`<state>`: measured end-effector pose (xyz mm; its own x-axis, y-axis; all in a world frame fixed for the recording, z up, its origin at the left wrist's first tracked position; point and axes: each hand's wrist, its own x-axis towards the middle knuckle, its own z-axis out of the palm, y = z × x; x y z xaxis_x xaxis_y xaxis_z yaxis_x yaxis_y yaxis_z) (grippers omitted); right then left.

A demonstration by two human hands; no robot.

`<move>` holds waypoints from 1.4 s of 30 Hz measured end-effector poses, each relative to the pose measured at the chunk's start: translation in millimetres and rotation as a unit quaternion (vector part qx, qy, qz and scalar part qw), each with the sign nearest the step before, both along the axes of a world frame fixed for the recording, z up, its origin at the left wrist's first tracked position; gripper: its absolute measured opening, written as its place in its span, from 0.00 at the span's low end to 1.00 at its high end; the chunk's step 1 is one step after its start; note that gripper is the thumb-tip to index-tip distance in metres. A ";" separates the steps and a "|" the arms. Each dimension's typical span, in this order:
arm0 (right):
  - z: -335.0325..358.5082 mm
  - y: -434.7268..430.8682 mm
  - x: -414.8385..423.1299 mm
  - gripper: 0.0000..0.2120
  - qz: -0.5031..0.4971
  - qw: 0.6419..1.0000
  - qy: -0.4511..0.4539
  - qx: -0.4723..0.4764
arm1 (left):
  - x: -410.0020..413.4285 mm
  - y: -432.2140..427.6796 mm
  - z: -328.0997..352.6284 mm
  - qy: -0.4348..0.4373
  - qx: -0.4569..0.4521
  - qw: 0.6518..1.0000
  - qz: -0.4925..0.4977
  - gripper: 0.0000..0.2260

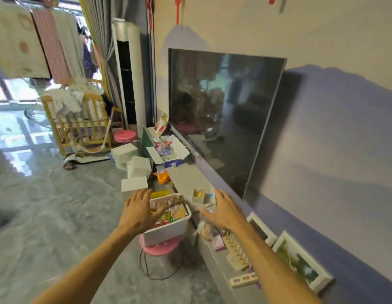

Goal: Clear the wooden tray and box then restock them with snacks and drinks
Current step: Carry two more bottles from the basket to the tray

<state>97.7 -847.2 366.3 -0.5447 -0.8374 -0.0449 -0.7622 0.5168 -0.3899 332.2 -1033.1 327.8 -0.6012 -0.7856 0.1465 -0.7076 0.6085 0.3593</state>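
Reaching forward with both arms, I have my left hand (pixel 140 210) spread over the near-left edge of a white box (pixel 168 227) packed with snack packets (pixel 176 212). Its grip is open, fingers splayed, holding nothing; whether the palm touches the box rim I cannot tell. My right hand (pixel 224 210) is open too, fingers apart, hovering over the low grey table (pixel 188 178) just right of the box, above a blurred clear bag (pixel 206 229) of something pale. It grasps nothing that I can see.

The box stands on a pink stool (pixel 160 247) on the floor, just beside the table's front edge. A small square box (pixel 198 195) sits on the table between my two hands, a little farther off. An orange packet (pixel 163 177) lies beyond it near the table edge, and farther along is an open white carton (pixel 168 148) with bright bits inside. A large dark television (pixel 223 115) stands along the back of the table. White boxes (pixel 135 167) are stacked on the floor to the left. Near my right forearm are a wooden rack (pixel 236 251), a power strip (pixel 243 279) and framed pictures (pixel 300 260) leaning on the wall.
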 end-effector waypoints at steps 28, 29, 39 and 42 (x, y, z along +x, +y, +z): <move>-283.7 -510.8 -139.3 0.49 0.298 0.931 -0.042 0.206 | -108.2 -317.0 -273.2 -0.095 0.285 0.939 0.166 0.47; -303.7 -522.5 -139.3 0.49 0.317 0.924 -0.034 0.210 | -110.6 -327.6 -290.8 -0.103 0.289 0.938 0.163 0.46; -497.5 -603.3 -105.1 0.43 0.339 0.909 -0.013 0.242 | -126.3 -380.7 -468.3 -0.224 0.259 0.940 0.011 0.36; -529.5 -613.1 -97.1 0.40 0.355 0.907 0.005 0.227 | -122.6 -379.0 -497.8 -0.224 0.280 0.933 0.027 0.35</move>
<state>0.6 -1460.3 -163.2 0.1227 -0.8733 -0.4715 -0.9679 -0.0003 -0.2513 209.6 -1412.1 -170.0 -0.4606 -0.6951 -0.5520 -0.8874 0.3731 0.2706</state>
